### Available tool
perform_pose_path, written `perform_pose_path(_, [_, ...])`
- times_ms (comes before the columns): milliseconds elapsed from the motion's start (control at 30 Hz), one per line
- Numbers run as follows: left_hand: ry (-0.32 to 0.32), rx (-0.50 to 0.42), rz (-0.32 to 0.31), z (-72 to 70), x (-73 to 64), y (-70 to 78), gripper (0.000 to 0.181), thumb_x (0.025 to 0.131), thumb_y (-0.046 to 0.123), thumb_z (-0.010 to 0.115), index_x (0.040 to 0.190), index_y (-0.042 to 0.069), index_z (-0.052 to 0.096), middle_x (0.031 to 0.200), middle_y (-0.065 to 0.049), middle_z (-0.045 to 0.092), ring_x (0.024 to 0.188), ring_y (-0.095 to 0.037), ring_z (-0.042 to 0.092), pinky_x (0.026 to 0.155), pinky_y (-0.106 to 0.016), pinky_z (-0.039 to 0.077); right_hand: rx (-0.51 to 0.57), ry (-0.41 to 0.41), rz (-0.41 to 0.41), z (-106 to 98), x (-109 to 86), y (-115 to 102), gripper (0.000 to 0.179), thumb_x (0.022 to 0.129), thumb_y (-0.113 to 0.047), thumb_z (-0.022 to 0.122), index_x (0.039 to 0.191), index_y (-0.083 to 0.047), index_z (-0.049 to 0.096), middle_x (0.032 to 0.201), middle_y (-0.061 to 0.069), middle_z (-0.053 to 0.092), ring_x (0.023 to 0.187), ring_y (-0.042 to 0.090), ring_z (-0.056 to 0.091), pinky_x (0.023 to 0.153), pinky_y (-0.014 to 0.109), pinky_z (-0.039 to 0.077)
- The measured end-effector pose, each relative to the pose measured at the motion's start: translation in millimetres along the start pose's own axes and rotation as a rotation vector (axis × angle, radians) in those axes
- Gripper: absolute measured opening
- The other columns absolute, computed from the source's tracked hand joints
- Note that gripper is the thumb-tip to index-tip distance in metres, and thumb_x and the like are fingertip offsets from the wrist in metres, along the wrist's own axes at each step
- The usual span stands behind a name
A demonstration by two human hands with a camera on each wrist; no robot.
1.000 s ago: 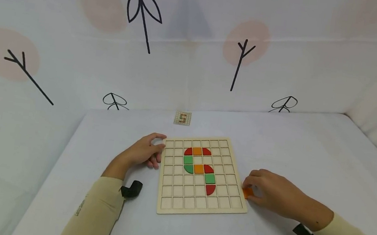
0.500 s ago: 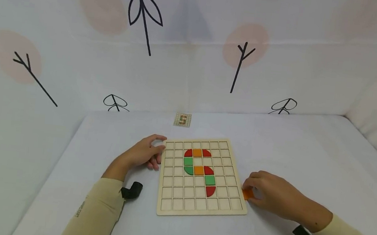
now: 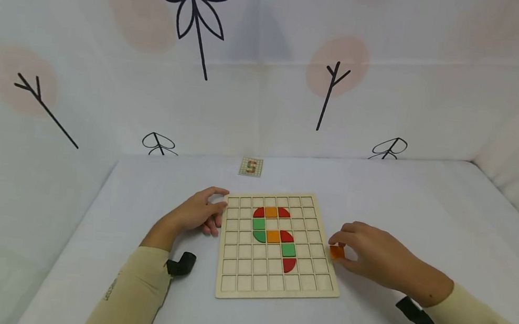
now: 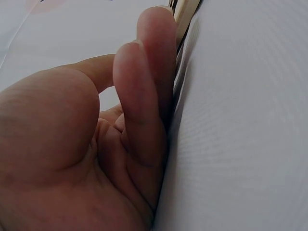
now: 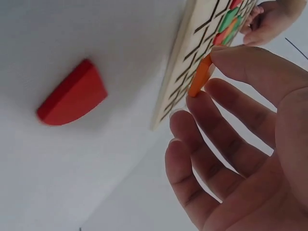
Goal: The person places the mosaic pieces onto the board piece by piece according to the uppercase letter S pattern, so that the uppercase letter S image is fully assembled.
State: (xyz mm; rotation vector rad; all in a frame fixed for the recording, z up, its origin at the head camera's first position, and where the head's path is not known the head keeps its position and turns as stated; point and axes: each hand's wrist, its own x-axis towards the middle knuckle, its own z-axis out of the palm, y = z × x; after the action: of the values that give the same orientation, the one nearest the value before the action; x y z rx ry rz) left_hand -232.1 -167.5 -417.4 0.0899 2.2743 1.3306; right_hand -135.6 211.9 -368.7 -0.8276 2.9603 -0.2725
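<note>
A wooden grid board (image 3: 233,280) lies on the white cloth in the head view. Red, green and orange tiles form an S-like pattern in its cells, among them a green square tile (image 3: 288,249). My left hand (image 3: 197,211) rests at the board's left edge, thumb and index fingertip touching it; in the left wrist view its other fingers lie loosely bent against the cloth. Just over the board's right edge, my right hand (image 3: 371,253) pinches an orange square tile (image 5: 201,76) between thumb and fingertips, the tile tilted in the right wrist view.
A small pattern card (image 3: 251,167) showing an S lies behind the board. In the right wrist view a red rounded tile (image 5: 74,95) lies on the cloth beside the board; the head view does not show it. A patterned cloth backdrop (image 3: 275,100) rises at the back.
My right hand has risen slightly and moved left toward the board's edge with the orange tile. The left hand and the tiles on the board have stayed in place.
</note>
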Motion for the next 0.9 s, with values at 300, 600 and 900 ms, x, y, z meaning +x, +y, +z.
perform_pose_path(300, [0.002, 0.003, 0.01, 0.7, 0.0, -0.9, 0.047, 0.105, 0.029, 0.052, 0.15, 0.024, 0.037, 0.077, -0.008, 0.066, 0.058, -0.018, 0.068, 0.055, -0.027, 0.053, 0.008, 0.03, -0.04, 5.5, 17.6, -21.9, 0.027, 0.078, -0.022, 0.086, 0.102, -0.018, 0.076, 0.097, -0.007, 0.067, 0.091, 0.011, 0.061, 0.078, 0.03, 0.058])
perform_pose_path(600, [0.007, 0.01, 0.02, 1.2, -0.4, -3.9, 0.046, 0.105, 0.029, 0.052, 0.149, 0.024, 0.038, 0.077, -0.008, 0.066, 0.058, -0.018, 0.067, 0.055, -0.028, 0.053, 0.051, 0.077, -0.101, 12.8, 35.7, -46.6, 0.027, 0.081, -0.027, 0.085, 0.105, -0.018, 0.076, 0.103, -0.005, 0.069, 0.093, 0.011, 0.061, 0.079, 0.028, 0.058])
perform_pose_path(900, [0.008, 0.008, 0.03, 2.8, -0.2, -5.1, 0.046, 0.106, 0.029, 0.052, 0.149, 0.025, 0.038, 0.077, -0.008, 0.066, 0.057, -0.017, 0.067, 0.055, -0.027, 0.053, 0.107, 0.101, -0.14, 22.2, 44.2, -63.9, 0.025, 0.083, -0.023, 0.082, 0.106, -0.016, 0.076, 0.102, -0.006, 0.068, 0.096, 0.012, 0.063, 0.082, 0.031, 0.057])
